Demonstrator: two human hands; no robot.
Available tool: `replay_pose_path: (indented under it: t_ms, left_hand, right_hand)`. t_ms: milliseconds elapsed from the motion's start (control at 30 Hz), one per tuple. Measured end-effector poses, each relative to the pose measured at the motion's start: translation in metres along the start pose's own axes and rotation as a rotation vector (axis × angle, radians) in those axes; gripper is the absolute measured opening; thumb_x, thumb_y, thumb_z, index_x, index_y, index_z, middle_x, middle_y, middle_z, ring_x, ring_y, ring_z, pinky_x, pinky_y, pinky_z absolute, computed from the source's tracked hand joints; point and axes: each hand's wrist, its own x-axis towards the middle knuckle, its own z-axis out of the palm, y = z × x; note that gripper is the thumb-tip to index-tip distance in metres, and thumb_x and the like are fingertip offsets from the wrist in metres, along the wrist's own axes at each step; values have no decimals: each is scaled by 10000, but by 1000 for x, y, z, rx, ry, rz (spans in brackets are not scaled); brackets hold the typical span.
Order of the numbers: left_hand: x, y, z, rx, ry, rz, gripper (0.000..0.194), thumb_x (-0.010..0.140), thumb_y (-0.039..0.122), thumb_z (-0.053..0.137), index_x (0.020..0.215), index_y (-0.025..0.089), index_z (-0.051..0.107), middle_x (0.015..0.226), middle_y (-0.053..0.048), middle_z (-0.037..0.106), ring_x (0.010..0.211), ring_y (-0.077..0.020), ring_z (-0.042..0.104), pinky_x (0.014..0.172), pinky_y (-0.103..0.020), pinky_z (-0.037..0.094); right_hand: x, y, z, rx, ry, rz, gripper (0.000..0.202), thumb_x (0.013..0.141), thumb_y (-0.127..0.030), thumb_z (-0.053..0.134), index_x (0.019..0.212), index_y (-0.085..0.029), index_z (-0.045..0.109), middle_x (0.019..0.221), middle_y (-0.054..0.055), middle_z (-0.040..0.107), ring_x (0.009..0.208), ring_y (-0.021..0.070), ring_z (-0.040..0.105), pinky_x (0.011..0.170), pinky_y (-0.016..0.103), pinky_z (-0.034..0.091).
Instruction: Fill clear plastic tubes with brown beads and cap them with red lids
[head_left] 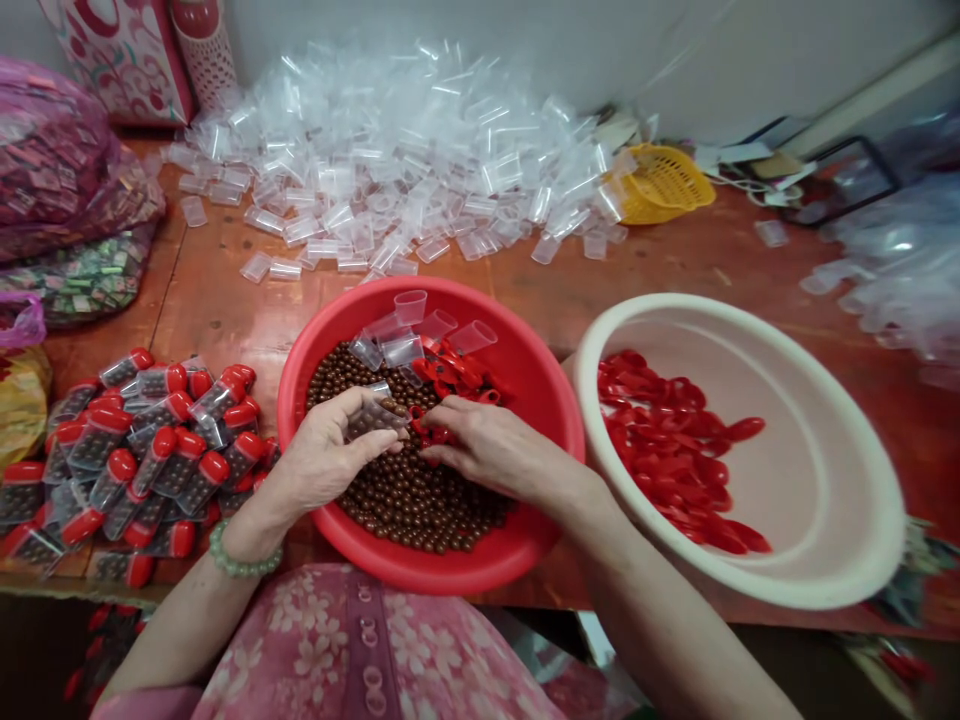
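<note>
Two hands at work, both over one red basin (540,400) at the table's near edge.

Left hand (330,455): closed around one clear tube (375,412), held on its side and partly filled with brown beads; a green bead bracelet (241,560) sits on that wrist.

Right hand (491,450): fingers narrowed, fingertips down among the red caps (457,375) lying in the basin; whether a cap is pinched cannot be told.

Red basin contents: brown beads (420,500), too many to count, covering the floor; about five empty clear tubes (409,330) at the far side; a small cluster of red caps beside them.

One cream basin (825,560), just beside the red one on the right, holds a heap of red lids (675,450), uncounted.

Left of the red basin: a pile of filled, red-capped tubes (142,450), some thirty or more.

Far side of table (225,310): a large heap of empty clear tubes (390,150), in the hundreds, with one yellow basket (664,180) at its right end.

Far left: bags of wrapped items (60,170), count not legible.
</note>
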Motion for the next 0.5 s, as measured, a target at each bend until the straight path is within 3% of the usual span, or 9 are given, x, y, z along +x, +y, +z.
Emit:
replay_pose_path:
  t_ms: [100, 200, 333, 500]
  left_hand:
    - [-5, 3, 0, 9, -46, 24, 214, 793, 200, 642, 989, 153, 571, 901, -27, 664, 849, -127, 627, 845, -275, 481]
    - [-8, 5, 0, 95, -101, 52, 165, 804, 219, 643, 945, 155, 588, 928, -41, 659, 871, -147, 622, 839, -292, 476]
    - [-5, 6, 0, 160, -46, 104, 143, 825, 183, 606, 963, 154, 578, 965, -42, 642, 920, -150, 606, 860, -291, 463]
    - [-1, 11, -4, 118, -88, 149, 135, 834, 183, 611, 960, 145, 583, 964, -43, 634, 916, -142, 594, 870, -279, 452]
  right_hand:
    - [3, -5, 10, -52, -117, 29, 105, 880, -169, 551, 943, -155, 634, 925, 87, 666, 818, 191, 648, 710, 272, 447]
    - [3, -6, 15, -54, -112, 36, 148, 889, -112, 483, 876, -163, 621, 864, 65, 671, 773, 165, 641, 675, 249, 420]
    - [6, -6, 18, -132, -85, 48, 101, 900, -207, 536, 860, -169, 621, 889, 77, 664, 749, 174, 636, 632, 257, 402]
    - [15, -9, 25, -170, -76, 45, 176, 945, -253, 460, 931, -166, 612, 904, 80, 650, 729, 175, 632, 603, 264, 381]
